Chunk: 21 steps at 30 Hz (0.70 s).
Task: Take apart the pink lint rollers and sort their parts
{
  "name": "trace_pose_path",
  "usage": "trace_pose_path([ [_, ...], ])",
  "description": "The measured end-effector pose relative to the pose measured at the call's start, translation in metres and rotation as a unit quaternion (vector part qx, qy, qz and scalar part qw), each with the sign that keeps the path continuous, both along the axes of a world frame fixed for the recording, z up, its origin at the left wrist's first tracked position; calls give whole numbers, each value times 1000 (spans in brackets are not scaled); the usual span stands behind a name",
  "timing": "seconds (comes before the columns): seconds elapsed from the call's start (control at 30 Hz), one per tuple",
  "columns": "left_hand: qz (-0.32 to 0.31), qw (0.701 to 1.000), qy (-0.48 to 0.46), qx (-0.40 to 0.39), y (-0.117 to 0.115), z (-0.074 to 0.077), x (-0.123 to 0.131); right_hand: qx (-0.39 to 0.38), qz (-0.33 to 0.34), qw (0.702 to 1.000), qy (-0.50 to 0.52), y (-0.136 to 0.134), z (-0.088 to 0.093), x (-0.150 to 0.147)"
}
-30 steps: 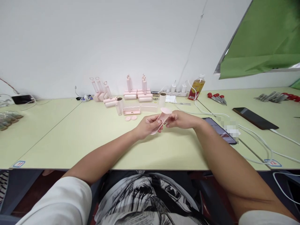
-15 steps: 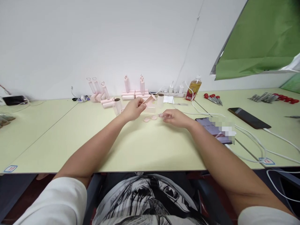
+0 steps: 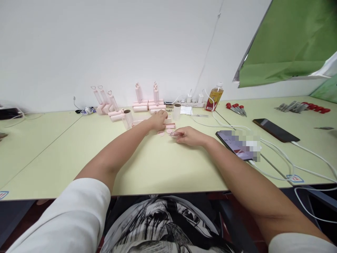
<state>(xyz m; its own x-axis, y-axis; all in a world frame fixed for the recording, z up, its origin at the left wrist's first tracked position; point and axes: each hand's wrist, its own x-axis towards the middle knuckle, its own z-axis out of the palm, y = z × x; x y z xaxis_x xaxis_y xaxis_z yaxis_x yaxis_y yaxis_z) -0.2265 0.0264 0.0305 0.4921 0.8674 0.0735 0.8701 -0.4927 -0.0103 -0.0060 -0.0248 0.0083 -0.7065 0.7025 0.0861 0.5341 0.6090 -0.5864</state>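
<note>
My left hand [image 3: 158,120] reaches over the pink parts at the middle of the table, fingers bent downward; what is under its fingertips is hidden. Just beside it lies a pink trough-like piece [image 3: 170,125]. My right hand [image 3: 187,135] is closed around a small clear pinkish piece [image 3: 176,134], held low over the table. Two flat pink discs lie between the hands, one [image 3: 160,134] to the left of the other [image 3: 169,131]. Behind them stands a frosted tube with a brown rim [image 3: 177,112]. A similar tube [image 3: 127,119] stands left of my left forearm.
Pink cylinders [image 3: 140,108] and heart-topped sticks [image 3: 112,101] line the wall side. A drink bottle [image 3: 214,96], red-handled tools [image 3: 237,109], two phones [image 3: 275,130] and white cables occupy the right. The table's front edge [image 3: 168,193] is near my body.
My left hand has put down the pink trough-like piece and moved a little right and down. My right hand has shifted slightly left with the clear piece. The view has turned slightly.
</note>
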Motion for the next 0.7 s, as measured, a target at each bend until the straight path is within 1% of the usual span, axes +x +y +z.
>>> trace_pose_path([
  [0.13,22,998,3,-60,7,8,4,-10,7,1000,6,1,0,1],
  [0.23,27,997,25,-70,9,7,6,-10,-2,1000,14,1,0,2],
  [0.37,22,998,51,-31,13,-2,4,-3,-29,999,27,3,0,2],
  [0.5,-7,999,54,5,13,-10,-1,20,-76,996,40,5,-1,2],
  [0.6,-28,998,46,44,7,-13,-3,39,-117,991,44,7,0,2],
  [0.7,-35,994,39,92,-2,-17,-2,39,-144,987,60,10,-1,3],
])
